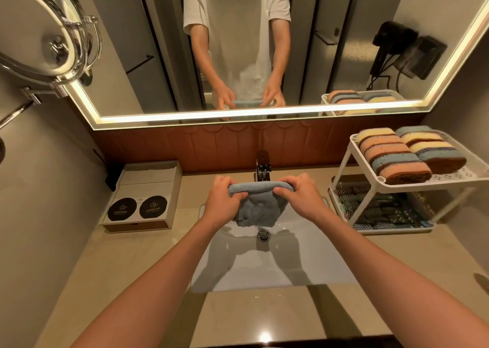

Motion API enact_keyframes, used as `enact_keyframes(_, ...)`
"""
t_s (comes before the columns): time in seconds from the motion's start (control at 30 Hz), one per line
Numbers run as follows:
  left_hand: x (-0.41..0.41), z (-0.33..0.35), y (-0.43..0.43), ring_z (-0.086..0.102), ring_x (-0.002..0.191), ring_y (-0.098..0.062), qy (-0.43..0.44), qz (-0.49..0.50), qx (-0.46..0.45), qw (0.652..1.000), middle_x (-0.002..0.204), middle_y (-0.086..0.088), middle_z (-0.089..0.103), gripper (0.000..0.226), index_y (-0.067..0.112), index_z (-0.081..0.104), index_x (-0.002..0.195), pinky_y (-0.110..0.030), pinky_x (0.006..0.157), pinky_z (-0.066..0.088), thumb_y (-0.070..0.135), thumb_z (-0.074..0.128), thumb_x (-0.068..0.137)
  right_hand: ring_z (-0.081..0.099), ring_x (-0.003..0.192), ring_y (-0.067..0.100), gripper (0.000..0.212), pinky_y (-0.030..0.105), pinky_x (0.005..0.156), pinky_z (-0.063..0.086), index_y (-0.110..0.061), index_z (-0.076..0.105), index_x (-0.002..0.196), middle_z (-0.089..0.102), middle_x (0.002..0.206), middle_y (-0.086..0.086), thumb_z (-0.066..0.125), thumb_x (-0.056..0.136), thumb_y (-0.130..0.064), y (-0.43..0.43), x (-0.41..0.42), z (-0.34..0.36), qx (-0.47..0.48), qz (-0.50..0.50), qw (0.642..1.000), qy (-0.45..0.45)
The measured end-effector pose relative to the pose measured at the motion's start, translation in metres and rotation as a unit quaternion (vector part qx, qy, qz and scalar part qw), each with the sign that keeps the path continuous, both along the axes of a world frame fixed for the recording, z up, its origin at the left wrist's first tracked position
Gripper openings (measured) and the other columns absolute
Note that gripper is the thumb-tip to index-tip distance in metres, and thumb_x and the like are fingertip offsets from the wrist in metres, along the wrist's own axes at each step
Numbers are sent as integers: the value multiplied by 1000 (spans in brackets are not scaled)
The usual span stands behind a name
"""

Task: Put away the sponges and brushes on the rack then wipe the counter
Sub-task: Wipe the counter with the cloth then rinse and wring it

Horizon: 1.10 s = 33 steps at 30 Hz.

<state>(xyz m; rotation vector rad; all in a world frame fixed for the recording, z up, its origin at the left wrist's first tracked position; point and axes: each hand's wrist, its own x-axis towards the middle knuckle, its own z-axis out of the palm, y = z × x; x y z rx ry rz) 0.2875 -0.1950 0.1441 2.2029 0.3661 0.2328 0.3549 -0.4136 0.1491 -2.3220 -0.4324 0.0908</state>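
A folded grey-blue cloth [258, 208] hangs over the white sink [272, 263]. My left hand [221, 200] grips its left top edge and my right hand [300, 195] grips its right top edge, fingers curled round the fold. At the right stands a white two-tier rack [397, 186]. Several sponges [397, 154] in yellow, orange and blue lie in rows on its upper shelf. Several dark brushes [375, 208] lie on its lower shelf. The beige counter [251, 318] runs around the sink.
A chrome faucet [263, 166] stands behind the cloth, with the drain [263, 234] below it. A box with two black round lids [143, 196] sits at the left. A lit mirror [264, 46] spans the wall, and a round swivel mirror [45, 30] juts out at upper left.
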Motion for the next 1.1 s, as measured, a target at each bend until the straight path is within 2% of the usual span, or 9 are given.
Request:
enact_keyframes(0.1, -4, 4, -2, 64, 90, -27, 15, -17, -76, 997, 93, -7, 65, 20, 11, 55, 95, -46, 74, 55, 24, 70, 93, 42, 112, 14, 7, 24, 92, 38, -36, 68, 96, 48, 112, -10, 67, 92, -42, 0, -7, 2, 57, -9, 998, 29)
enact_keyframes(0.2, -5, 5, -10, 64, 85, -23, 8, -27, -91, 995, 90, -6, 65, 23, 13, 53, 92, -40, 68, 53, 29, 70, 93, 62, 97, 9, 8, 15, 65, 48, -34, 66, 100, 63, 101, -13, 65, 95, -40, -7, -23, 7, 158, -19, 985, 71)
enact_keyframes(0.3, -5, 3, -23, 66, 88, -22, 9, -63, -113, 992, 90, -4, 67, 23, 16, 54, 91, -38, 68, 55, 32, 70, 92, 64, 94, 5, 22, 12, 61, 51, -31, 61, 110, 63, 103, -12, 67, 93, -43, -23, -37, 6, 195, -70, 975, 74)
enact_keyframes(0.4, -7, -3, -40, 68, 90, -22, 23, -97, -145, 984, 89, -1, 68, 21, 23, 56, 85, -39, 71, 58, 33, 74, 89, 61, 98, 3, 26, 16, 71, 51, -32, 58, 114, 61, 106, -15, 65, 94, -46, -43, -45, 0, 167, -112, 978, 54)
enact_keyframes(0.5, -6, -9, -64, 69, 91, -27, 46, -131, -159, 978, 91, -6, 70, 25, 18, 57, 86, -48, 76, 58, 35, 75, 87, 58, 106, 8, 23, 31, 86, 52, -38, 54, 118, 59, 111, -16, 57, 97, -48, -66, -52, -8, 131, -143, 981, 28)
enact_keyframes(0.63, -4, -17, -107, 63, 79, -24, 48, -152, -177, 971, 83, -6, 65, 26, 24, 52, 78, -46, 70, 54, 33, 75, 86, 60, 112, 14, 29, 44, 91, 56, -41, 49, 126, 60, 119, -11, 52, 98, -51, -101, -60, -15, 132, -185, 973, 39)
enact_keyframes(0.83, 8, -24, -183, 70, 96, -30, 100, -201, -176, 958, 96, -10, 69, 21, 19, 56, 88, -58, 80, 60, 29, 75, 89, 59, 113, 15, 36, 43, 91, 57, -41, 46, 131, 61, 124, -9, 52, 98, -53, -174, -66, -30, 135, -251, 957, 47)
enact_keyframes(1.0, 13, -30, -265, 69, 93, -27, 146, -247, -166, 943, 102, -13, 66, 22, 12, 54, 96, -47, 69, 65, 28, 70, 94, 61, 104, 14, 33, 29, 78, 53, -37, 49, 129, 64, 118, -5, 51, 99, -51, -256, -68, -50, 105, -278, 953, 50)
enact_keyframes(1.1, 13, -42, -318, 70, 90, -29, 172, -256, -199, 930, 101, -16, 65, 23, 14, 50, 90, -42, 60, 63, 25, 70, 94, 63, 104, 19, 26, 41, 85, 54, -32, 53, 125, 67, 114, -2, 53, 101, -43, -306, -65, -65, 90, -284, 953, 45)
